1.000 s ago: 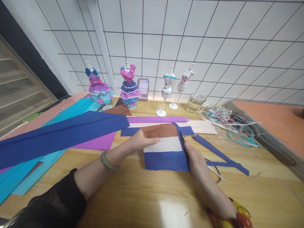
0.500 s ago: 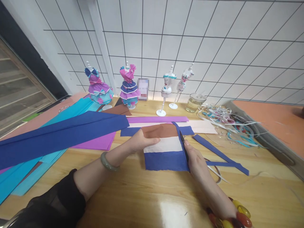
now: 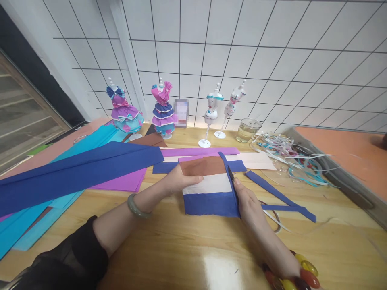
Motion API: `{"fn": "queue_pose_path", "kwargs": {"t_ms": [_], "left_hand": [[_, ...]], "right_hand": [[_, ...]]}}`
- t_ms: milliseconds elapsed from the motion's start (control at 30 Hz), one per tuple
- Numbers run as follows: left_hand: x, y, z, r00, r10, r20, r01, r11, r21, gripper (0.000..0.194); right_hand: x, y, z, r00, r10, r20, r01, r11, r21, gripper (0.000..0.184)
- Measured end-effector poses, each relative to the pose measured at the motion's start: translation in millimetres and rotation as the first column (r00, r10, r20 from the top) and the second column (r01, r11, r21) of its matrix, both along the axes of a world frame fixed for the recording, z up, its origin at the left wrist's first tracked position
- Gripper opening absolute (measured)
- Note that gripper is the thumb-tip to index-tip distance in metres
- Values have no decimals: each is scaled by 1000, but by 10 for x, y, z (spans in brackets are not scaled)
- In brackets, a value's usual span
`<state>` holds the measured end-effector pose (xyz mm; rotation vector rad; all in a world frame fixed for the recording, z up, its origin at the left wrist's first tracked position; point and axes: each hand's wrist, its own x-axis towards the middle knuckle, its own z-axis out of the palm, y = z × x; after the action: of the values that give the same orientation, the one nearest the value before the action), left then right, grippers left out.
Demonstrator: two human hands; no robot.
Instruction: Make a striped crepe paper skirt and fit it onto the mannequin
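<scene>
In the head view, my left hand (image 3: 179,177) pinches the left edge of a layered piece of crepe paper (image 3: 208,203), thumb on top. Brown, white and blue bands run across it, with a thin pink edge at the top. My right hand (image 3: 248,197) is closed around black scissors (image 3: 231,174) lying along the paper's right edge; most of their handle is hidden in the palm. Beside the blade, a narrow blue strip (image 3: 224,160) curls up from that edge. Loose blue strips (image 3: 269,189) lie just right of my right hand.
Folded blue crepe paper (image 3: 90,167) and turquoise sheets (image 3: 87,147) cover the left side. Two dressed mini mannequins (image 3: 125,110) and two white ones (image 3: 211,110) stand at the back. A glass of liquid (image 3: 246,131) and tangled ribbons (image 3: 281,149) sit at the back right.
Both hands keep their grip in almost the same place. The paper's top edge has tilted slightly, showing more of a pink layer. The whole view has shifted a little.
</scene>
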<state>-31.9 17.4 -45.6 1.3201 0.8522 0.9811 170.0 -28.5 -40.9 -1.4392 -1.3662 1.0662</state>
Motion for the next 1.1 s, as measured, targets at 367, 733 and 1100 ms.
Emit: {"fn": "queue_pose_path", "kwargs": {"t_ms": [367, 733, 1100], "left_hand": [[-1, -1, -20, 999, -34, 15, 33, 999, 40, 58], [6, 2, -35, 1000, -18, -21, 20, 995, 102, 60], [19, 0, -36, 1000, -24, -8, 25, 994, 108, 64]], "right_hand": [[23, 21, -53, 1000, -12, 3, 12, 1000, -13, 46], [21, 24, -40, 1000, -17, 0, 17, 1000, 17, 41], [35, 26, -97, 1000, -5, -7, 5, 1000, 5, 49]]}}
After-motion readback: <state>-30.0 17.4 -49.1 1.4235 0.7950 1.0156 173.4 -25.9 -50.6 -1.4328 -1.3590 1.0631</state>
